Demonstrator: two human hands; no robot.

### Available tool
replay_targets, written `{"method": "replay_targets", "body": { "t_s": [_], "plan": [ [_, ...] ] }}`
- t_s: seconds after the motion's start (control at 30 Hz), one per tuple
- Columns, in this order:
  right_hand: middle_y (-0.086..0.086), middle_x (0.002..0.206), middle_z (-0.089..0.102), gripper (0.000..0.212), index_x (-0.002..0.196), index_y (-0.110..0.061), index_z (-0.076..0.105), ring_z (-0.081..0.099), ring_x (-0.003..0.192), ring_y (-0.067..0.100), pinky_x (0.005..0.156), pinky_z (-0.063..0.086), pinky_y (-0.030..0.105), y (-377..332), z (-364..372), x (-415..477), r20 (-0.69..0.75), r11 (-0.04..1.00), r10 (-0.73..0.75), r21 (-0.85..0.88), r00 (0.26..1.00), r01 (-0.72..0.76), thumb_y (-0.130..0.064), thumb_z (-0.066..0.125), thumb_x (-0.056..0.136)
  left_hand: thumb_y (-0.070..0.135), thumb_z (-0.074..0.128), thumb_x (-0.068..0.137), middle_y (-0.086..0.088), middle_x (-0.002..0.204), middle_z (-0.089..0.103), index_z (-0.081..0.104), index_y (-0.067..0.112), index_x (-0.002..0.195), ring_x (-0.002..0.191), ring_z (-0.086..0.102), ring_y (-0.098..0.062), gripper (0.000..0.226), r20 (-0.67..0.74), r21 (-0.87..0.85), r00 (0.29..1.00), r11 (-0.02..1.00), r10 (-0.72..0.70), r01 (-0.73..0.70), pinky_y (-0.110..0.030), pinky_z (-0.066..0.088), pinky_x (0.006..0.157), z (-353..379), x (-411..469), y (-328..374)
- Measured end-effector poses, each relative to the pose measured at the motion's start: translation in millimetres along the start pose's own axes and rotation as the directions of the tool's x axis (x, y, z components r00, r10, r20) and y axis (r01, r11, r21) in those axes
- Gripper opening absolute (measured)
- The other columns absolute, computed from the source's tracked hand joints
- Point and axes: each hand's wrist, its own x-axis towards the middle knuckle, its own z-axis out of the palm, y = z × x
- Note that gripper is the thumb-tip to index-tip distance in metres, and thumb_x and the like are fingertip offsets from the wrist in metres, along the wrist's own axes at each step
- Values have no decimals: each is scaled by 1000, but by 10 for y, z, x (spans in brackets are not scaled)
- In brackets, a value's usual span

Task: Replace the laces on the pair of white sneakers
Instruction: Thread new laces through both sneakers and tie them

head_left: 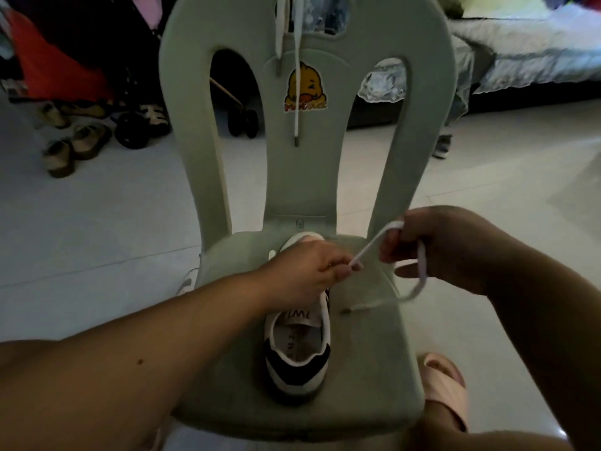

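The left forearm came in from the lower left and crossed above the white sneaker point(297, 349), the left hand point(309, 271) lying palm-down over the shoe's front half. Its grip was closed: thumb and fingertips pinched together on one point of the white lace point(374, 244). From that pinch the lace rose in a taut slant to the right hand point(448, 249), held a little higher and to the right with its fingers curled. That grip was also clamped on the lace, which passed over the top of the fingers, dropped in a loop below the hand, and trailed back to a loose tip lying on the seat between the two grips. The sneaker sat directly beneath the left grip on the seat of a pale green plastic chair point(367, 353), heel towards the person. Beyond both grips, two spare laces point(296, 92) hung down the chair back. Left of the left grip, a second sneaker point(188, 283) showed partly past the seat edge.
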Motion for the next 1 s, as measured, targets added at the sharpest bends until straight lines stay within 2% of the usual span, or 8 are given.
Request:
{"method": "replay_targets", "body": {
  "t_s": [0.13,0.2,0.27,0.43,0.67,0.77,0.87,1.0],
  "plan": [
    [6,62,51,6,60,-11,52,53,54,18,68,42,37,-41,-190,-66,101,920,-51,392,994,7,-14,48,62,27,49,98,2,85,65,67,22,93,81,61,-14,20,-43,-171,996,983,-83,75,-34,50,75,45,57,84],
    [3,57,44,6,62,-12,52,40,47,15,60,43,32,-54,-267,-101,81,905,-92,422,992,49,-16,50,58,22,49,98,11,78,62,64,25,89,68,56,3,18,-91,-260,993,964,-76,50,-20,47,67,16,81,141],
    [0,54,34,8,66,-11,53,30,44,12,49,42,27,-76,-328,-132,32,922,-131,371,991,110,-14,46,65,21,48,98,16,70,55,62,30,92,57,49,11,17,-129,-287,988,957,-87,47,-7,36,52,-15,106,195],
    [-4,48,32,19,77,-6,59,29,41,9,48,33,26,-110,-438,-159,-127,981,-144,110,981,158,-6,42,86,20,49,97,18,55,52,60,32,82,45,43,7,22,-136,-331,978,938,-159,106,-17,34,50,-41,180,245],
    [3,60,41,14,90,-1,66,36,55,16,55,36,29,-87,-529,-160,-356,971,-143,-229,923,62,-13,58,90,26,46,98,11,86,67,64,24,95,76,62,4,19,142,-417,971,877,-195,237,-12,45,66,-305,219,221],
    [2,57,40,14,90,-1,66,34,54,16,56,36,29,-88,-563,-178,-379,977,-128,-209,916,50,-13,58,89,25,47,98,13,108,66,63,27,115,97,60,-1,23,212,-178,950,947,-228,267,-18,45,87,-379,241,92],
    [3,58,39,16,92,-1,66,35,55,16,60,39,30,-87,-596,-186,-384,978,-107,-207,917,28,-13,57,90,26,52,96,17,108,62,65,30,117,94,56,3,25,277,160,924,961,-263,226,-16,42,82,-379,254,-37],
    [4,60,40,16,93,-1,66,35,57,17,61,40,30,-81,-602,-189,-385,979,-84,-205,919,3,-13,56,90,28,55,94,21,96,63,70,31,107,90,58,0,20,321,214,911,957,-259,196,-25,46,86,-292,259,-103]
  ]
}}
